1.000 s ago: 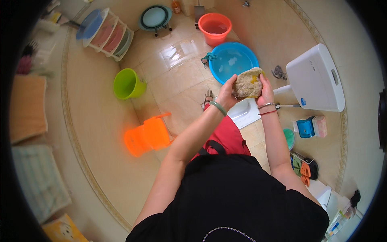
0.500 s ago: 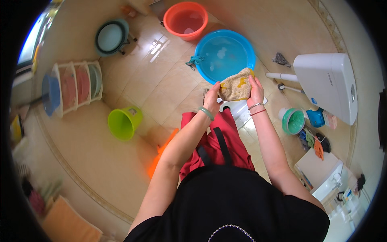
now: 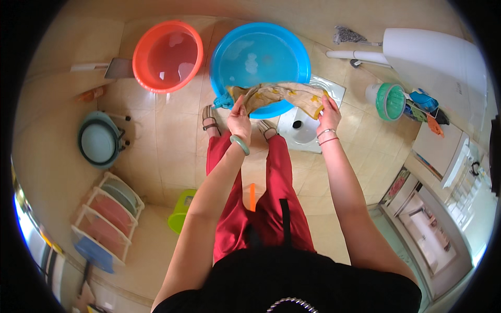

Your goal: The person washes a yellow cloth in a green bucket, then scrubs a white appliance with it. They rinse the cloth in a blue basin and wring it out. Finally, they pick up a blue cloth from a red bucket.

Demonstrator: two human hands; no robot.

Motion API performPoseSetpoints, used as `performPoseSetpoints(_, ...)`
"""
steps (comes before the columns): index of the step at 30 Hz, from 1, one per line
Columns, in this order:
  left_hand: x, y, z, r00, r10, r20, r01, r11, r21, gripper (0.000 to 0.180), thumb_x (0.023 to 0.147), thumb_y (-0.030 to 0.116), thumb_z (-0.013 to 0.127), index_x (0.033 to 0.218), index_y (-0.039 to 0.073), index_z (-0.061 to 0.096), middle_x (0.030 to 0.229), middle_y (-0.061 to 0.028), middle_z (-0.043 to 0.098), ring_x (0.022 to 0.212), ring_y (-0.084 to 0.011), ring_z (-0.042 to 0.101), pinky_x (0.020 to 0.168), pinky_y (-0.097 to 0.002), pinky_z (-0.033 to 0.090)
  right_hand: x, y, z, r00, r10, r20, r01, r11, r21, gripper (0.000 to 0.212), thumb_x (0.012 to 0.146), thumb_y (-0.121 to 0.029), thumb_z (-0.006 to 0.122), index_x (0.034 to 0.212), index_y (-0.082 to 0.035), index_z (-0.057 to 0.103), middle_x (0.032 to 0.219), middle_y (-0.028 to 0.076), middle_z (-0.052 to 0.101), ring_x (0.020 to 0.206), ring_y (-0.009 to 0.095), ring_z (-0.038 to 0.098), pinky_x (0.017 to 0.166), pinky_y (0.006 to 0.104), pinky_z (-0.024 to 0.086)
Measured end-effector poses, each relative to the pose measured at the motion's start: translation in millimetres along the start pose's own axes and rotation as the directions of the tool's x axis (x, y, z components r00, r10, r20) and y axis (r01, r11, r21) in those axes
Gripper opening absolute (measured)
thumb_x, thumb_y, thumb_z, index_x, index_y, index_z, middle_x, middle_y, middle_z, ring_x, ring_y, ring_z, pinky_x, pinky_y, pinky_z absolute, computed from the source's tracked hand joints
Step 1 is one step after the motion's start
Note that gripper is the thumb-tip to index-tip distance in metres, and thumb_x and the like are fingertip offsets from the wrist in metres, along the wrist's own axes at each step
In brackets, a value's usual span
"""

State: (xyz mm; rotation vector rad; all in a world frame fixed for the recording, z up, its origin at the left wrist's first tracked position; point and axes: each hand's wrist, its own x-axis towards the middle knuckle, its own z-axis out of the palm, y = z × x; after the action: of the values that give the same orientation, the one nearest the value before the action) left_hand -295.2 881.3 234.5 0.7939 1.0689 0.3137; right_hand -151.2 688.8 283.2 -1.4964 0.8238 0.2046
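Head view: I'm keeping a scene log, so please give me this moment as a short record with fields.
Cloth: tan with yellow patches, spanning both hands
Left hand: grip near the cloth's left end
Right hand: grip on its right end
Blue basin: holds liquid, partly hidden by the cloth
Orange-red basin: holds liquid, left of the blue one
Floor: beige tiles

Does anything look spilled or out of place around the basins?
Mildly: a small bunched teal bundle sits at the near-left rim of the round blue plastic basin, rather than fully inside, which looks untidy. The tan, yellow-patterned fabric between left hand and right hand is creased. No spill stands out.
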Motion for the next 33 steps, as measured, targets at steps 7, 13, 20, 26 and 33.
performPoseSetpoints(7, 68.0, -14.1, 19.2, 0.963, 0.014, 0.27, -0.087, 0.961, 0.263, 0.03, 0.086, -0.009, 0.052, 0.112, 0.0, 0.063, 0.11, -0.0009, 0.063, 0.091, -0.0088, 0.055, 0.086, -0.0175, 0.039, 31.5, 49.7, 24.6, 0.999, -0.007, -0.051, 0.005, 0.999, -0.048, 0.027, 0.082, -0.012, 0.071, 0.106, 0.0, 0.065, 0.094, 0.005, 0.065, 0.081, 0.011, 0.058, 0.07, 0.0225, 0.046)
performPoseSetpoints(13, 150.2, -65.4, -5.7, 0.953, 0.116, 0.278, -0.292, 0.585, 0.756, 0.056, 0.083, 0.013, 0.069, 0.134, 0.024, 0.049, 0.14, -0.0163, 0.041, 0.137, -0.0308, 0.027, 0.099, -0.0349, 0.039, 118.1, 168.3, 18.5, 0.977, -0.186, 0.104, 0.208, 0.719, -0.663, 0.054, 0.078, -0.011, 0.071, 0.129, -0.016, 0.053, 0.126, 0.014, 0.052, 0.088, 0.018, 0.06, 0.08, 0.0292, 0.049)
performPoseSetpoints(20, 240.2, -108.4, 5.4, 0.92, 0.012, 0.392, -0.392, 0.08, 0.916, 0.093, 0.072, 0.026, 0.079, 0.146, 0.036, 0.023, 0.153, -0.0225, 0.002, 0.141, -0.0396, 0.01, 0.111, -0.0438, 0.023, 170.1, 246.9, 99.7, 0.834, -0.088, 0.545, 0.437, 0.707, -0.556, 0.069, 0.08, -0.018, 0.07, 0.14, -0.018, 0.036, 0.14, 0.014, 0.037, 0.112, 0.026, 0.053, 0.086, 0.0367, 0.05)
performPoseSetpoints(26, 340.4, -162.2, -38.8, 0.95, -0.086, 0.299, -0.266, 0.274, 0.924, 0.074, 0.078, 0.008, 0.069, 0.142, 0.029, 0.037, 0.15, -0.0178, 0.023, 0.131, -0.0363, 0.035, 0.106, -0.0379, 0.034, 187.0, 325.8, 155.1, 0.598, -0.238, 0.765, 0.801, 0.175, -0.572, 0.062, 0.08, -0.013, 0.064, 0.135, -0.021, 0.037, 0.138, 0.015, 0.039, 0.104, 0.034, 0.056, 0.084, 0.0434, 0.049)
performPoseSetpoints(33, 318.0, -183.4, 7.8, 0.87, -0.476, 0.131, 0.405, 0.839, 0.364, 0.059, 0.083, 0.024, 0.067, 0.137, 0.016, 0.044, 0.126, -0.0098, 0.054, 0.114, -0.0254, 0.053, 0.097, -0.0363, 0.044, 239.6, 364.1, 157.0, 0.817, 0.01, 0.577, 0.532, 0.375, -0.759, 0.036, 0.081, -0.012, 0.062, 0.116, -0.009, 0.053, 0.1, 0.018, 0.064, 0.091, 0.036, 0.061, 0.079, 0.0414, 0.049)
